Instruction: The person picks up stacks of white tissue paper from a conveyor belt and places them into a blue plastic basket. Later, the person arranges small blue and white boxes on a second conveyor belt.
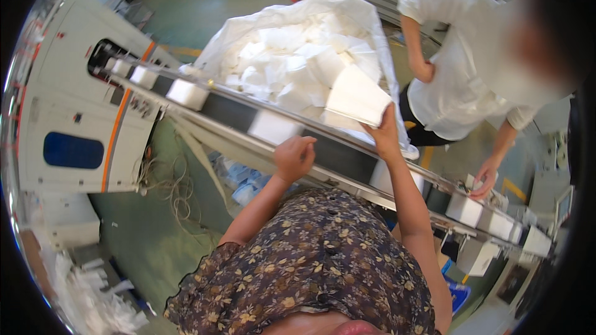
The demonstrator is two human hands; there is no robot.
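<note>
My right hand [385,134] grips the lower right edge of a stack of white tissues [358,98], raised and tilted above the far rail of the conveyor. Its fingers are closed round that edge. My left hand [295,158] is over the near side of the belt [340,153], its fingers curled into a loose fist with nothing visible in them. Just beyond it another white stack [273,126] lies on the belt. A further white stack [381,177] sits partly hidden behind my right forearm.
A big white bag [211,56] full of loose white tissues stands behind the conveyor. More white stacks [187,94] line the belt at left. At right, a co-worker's hand [485,178] reaches to the line. Cables [180,201] lie on the floor beside a white machine [62,105].
</note>
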